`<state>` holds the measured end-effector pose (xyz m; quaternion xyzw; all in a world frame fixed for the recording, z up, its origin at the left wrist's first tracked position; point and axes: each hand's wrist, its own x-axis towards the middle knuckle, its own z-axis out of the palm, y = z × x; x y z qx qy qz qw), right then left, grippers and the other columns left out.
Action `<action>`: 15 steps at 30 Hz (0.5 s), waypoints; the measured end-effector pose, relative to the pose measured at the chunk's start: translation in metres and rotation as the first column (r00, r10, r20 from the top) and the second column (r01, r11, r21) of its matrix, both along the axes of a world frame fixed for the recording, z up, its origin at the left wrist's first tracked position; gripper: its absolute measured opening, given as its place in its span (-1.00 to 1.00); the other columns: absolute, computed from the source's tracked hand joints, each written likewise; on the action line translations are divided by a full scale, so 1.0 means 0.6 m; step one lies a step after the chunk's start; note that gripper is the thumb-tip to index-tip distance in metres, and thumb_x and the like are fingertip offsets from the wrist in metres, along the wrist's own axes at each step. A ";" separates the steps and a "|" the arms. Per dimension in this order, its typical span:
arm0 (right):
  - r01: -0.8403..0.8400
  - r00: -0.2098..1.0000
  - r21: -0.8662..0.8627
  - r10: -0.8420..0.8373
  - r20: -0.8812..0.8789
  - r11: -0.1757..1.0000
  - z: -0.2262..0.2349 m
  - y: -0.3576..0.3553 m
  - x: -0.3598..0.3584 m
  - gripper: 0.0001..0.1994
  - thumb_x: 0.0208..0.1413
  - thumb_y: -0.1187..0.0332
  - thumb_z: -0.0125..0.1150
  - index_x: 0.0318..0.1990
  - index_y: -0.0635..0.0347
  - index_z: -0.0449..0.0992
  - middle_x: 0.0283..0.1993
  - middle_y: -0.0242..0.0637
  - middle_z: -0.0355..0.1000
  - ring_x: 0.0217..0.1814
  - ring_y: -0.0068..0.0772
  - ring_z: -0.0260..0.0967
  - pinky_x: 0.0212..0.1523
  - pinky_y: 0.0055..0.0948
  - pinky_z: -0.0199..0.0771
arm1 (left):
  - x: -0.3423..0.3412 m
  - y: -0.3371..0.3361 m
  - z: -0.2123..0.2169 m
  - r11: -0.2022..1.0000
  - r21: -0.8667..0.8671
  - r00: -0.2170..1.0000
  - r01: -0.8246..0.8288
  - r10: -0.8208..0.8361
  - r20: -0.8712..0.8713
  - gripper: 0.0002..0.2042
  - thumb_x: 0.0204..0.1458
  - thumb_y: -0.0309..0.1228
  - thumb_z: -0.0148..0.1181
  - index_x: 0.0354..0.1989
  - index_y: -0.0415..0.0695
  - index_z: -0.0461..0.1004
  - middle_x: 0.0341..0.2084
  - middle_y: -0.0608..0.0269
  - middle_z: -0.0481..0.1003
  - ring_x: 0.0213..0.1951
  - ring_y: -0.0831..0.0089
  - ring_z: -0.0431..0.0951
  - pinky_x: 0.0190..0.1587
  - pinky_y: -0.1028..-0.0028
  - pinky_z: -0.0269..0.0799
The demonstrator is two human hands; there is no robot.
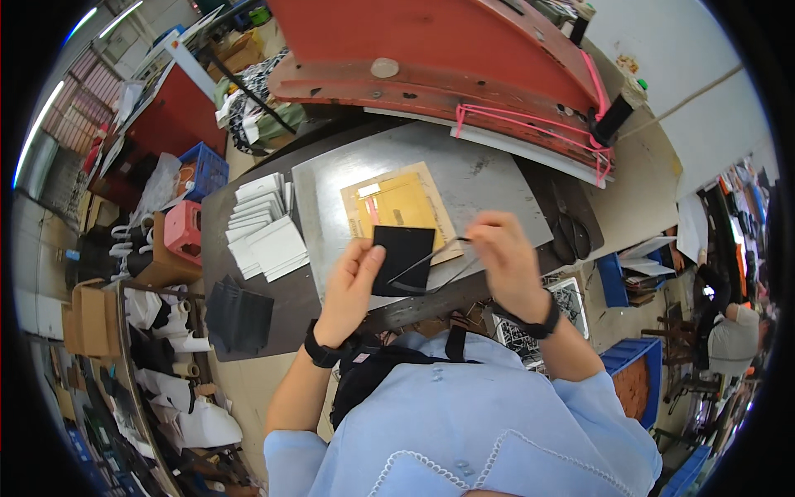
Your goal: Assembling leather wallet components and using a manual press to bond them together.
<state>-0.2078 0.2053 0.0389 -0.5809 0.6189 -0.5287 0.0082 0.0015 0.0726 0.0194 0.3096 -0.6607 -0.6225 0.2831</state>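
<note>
Held upright between the thumb and fingers of my left hand (352, 286) is a black rectangular sheet piece (403, 253). My right hand (501, 257), a little blurred, pinches a thin dark strip (447, 248) that loops down across the lower part of the black piece. Whether strip and piece are still joined I cannot tell. Just beyond both hands, a yellow plate (402, 199) lies on a brown board (447, 236), and a small white tab sits on the yellow plate. The board rests on a grey metal plate (497, 186).
Left of the metal plate lie stacked white cards (277, 247) and a pile of black pieces (238, 315). Dark-handled scissors (569, 232) lie at the right. A red machine (431, 58) overhangs the far side. A blue crate (633, 373) stands at the lower right; another person sits beyond.
</note>
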 end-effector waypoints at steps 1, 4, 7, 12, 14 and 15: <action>-0.050 0.994 0.068 0.043 0.103 0.996 0.008 0.022 -0.017 -0.89 0.19 0.57 0.16 -0.15 0.28 0.53 -0.22 -0.19 0.46 -0.26 -0.26 0.47 -0.21 -0.46 0.47 | 0.012 -0.007 0.011 0.997 0.068 0.999 -0.046 0.047 -0.018 -0.81 0.32 -0.40 0.06 -0.07 -0.28 0.46 -0.34 0.47 0.49 -0.30 0.78 0.36 -0.27 0.70 0.27; -0.173 0.948 0.286 0.080 0.308 0.942 0.012 0.087 -0.070 -0.86 0.18 0.56 0.18 -0.14 0.32 0.59 -0.41 -0.30 0.46 -0.37 -0.50 0.42 -0.34 -0.54 0.39 | 0.079 -0.033 0.028 0.977 0.116 0.979 -0.182 0.191 -0.072 -0.77 0.29 -0.45 0.10 0.04 -0.30 0.47 -0.31 0.40 0.54 -0.27 0.76 0.45 -0.20 0.70 0.36; -0.120 0.942 0.557 -0.084 0.326 0.822 0.011 0.157 -0.126 -0.86 0.18 0.51 0.18 -0.18 0.41 0.59 -0.42 -0.27 0.46 -0.38 -0.50 0.42 -0.33 -0.53 0.36 | 0.195 -0.073 0.027 0.968 0.054 0.968 -0.246 0.242 0.066 -0.72 0.26 -0.49 0.12 0.11 -0.31 0.45 -0.31 0.34 0.56 -0.30 0.70 0.49 -0.22 0.67 0.42; 0.151 0.988 0.812 -0.065 -0.139 0.563 -0.095 0.299 -0.259 -0.75 0.12 0.34 0.22 -0.15 0.37 0.59 -0.31 -0.03 0.54 -0.27 -0.04 0.50 -0.22 -0.27 0.44 | 0.365 -0.112 0.033 0.948 -0.090 0.888 -0.305 0.317 0.332 -0.71 0.22 -0.46 0.19 0.09 -0.23 0.49 -0.38 0.40 0.53 -0.32 0.70 0.46 -0.22 0.66 0.38; 0.334 0.931 0.757 -0.071 -0.358 0.561 -0.105 0.304 -0.257 -0.70 0.10 0.32 0.22 -0.09 0.35 0.57 -0.23 0.02 0.54 -0.21 0.07 0.49 -0.16 -0.22 0.45 | 0.388 -0.121 0.022 0.842 -0.504 0.712 -0.191 0.472 0.519 -0.67 0.13 -0.44 0.25 0.07 -0.21 0.49 -0.24 0.20 0.55 -0.18 0.39 0.54 -0.09 0.47 0.43; 0.420 0.885 0.714 -0.076 -0.460 0.560 -0.107 0.303 -0.257 -0.68 0.09 0.31 0.22 -0.06 0.33 0.56 -0.19 0.05 0.54 -0.19 0.13 0.48 -0.13 -0.19 0.46 | 0.383 -0.124 0.012 0.688 -0.721 0.649 -0.081 0.585 0.486 -0.66 0.10 -0.44 0.26 0.06 -0.21 0.49 -0.18 0.14 0.54 -0.13 0.28 0.54 -0.05 0.42 0.43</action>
